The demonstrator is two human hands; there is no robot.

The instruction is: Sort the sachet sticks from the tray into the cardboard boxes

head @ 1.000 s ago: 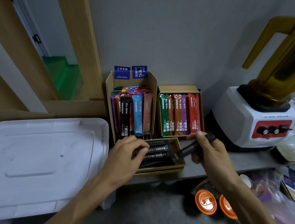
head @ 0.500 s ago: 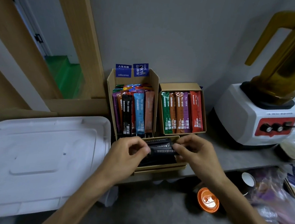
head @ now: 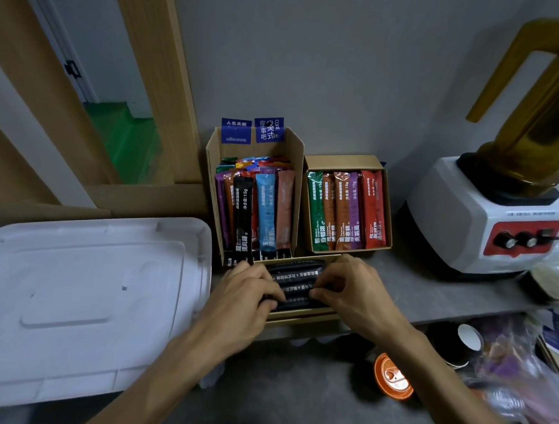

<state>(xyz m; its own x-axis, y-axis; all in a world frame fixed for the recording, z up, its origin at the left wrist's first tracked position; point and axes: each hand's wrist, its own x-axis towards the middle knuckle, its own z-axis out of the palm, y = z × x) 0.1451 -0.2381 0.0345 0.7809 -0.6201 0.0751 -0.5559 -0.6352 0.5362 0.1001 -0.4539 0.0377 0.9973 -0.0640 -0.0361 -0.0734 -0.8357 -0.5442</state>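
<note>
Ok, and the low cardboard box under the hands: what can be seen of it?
The low cardboard box is brown, shallow and open on top. It lies flat at the front edge of the grey shelf, in front of the tall box. Black sachet sticks with white print lie crosswise in it, side by side. The left hand grips their left ends, the right hand their right ends, so both hands hide the box's side walls.

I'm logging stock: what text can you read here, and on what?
"人生无糖": left blue flap of the tall cardboard box.
"净含量:15g": black sachet stick standing in it.
"15g": purple sachet stick, right box.
Too blurred: black sachet sticks in the front box; blender label.
</note>
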